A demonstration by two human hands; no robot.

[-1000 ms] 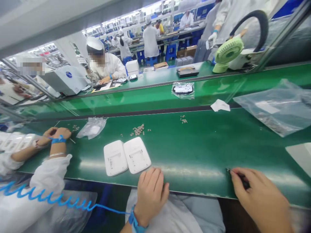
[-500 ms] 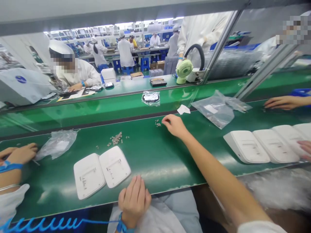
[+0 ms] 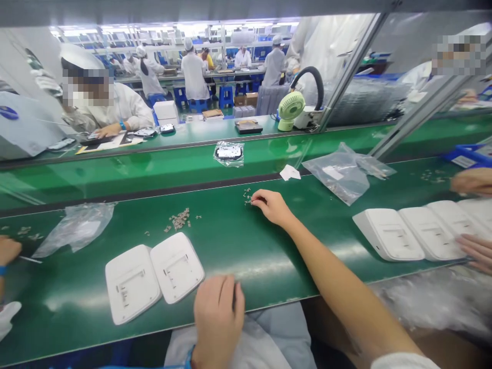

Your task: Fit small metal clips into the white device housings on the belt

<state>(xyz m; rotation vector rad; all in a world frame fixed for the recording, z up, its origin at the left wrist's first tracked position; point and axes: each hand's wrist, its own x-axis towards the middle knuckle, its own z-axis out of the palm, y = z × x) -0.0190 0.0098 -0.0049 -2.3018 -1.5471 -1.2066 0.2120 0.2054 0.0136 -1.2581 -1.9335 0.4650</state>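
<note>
My right hand (image 3: pixel 272 206) reaches over the green bench, thumb and forefinger pinched at a few scattered small metal pieces (image 3: pixel 247 192). A tiny metal piece seems to be at its fingertips, too small to make out well. Near the front edge, my left hand (image 3: pixel 220 302) is palm down with loosely bent fingers, and nothing shows in it; its fingertips are partly hidden. Two white plastic housings, one (image 3: pixel 132 284) left and one (image 3: pixel 177 267) nearer my left hand, lie side by side with recesses facing up. Behind them is a heap of small metal pieces (image 3: pixel 180 218).
Clear plastic bags lie left (image 3: pixel 82 228) and right (image 3: pixel 338 171), near white paper pieces (image 3: pixel 290 172). Several white housings (image 3: pixel 392 233) stand in a row at right, with a co-worker's hands (image 3: pixel 476 251) there. Another person's hand (image 3: pixel 8 250) is at far left. A bagged part (image 3: pixel 228 152) lies on the green strip behind.
My left hand has risen slightly and moved right, its fingers more bent. My right hand stays at the small pieces, shifted slightly down. The co-workers' hands at both sides have moved.
</note>
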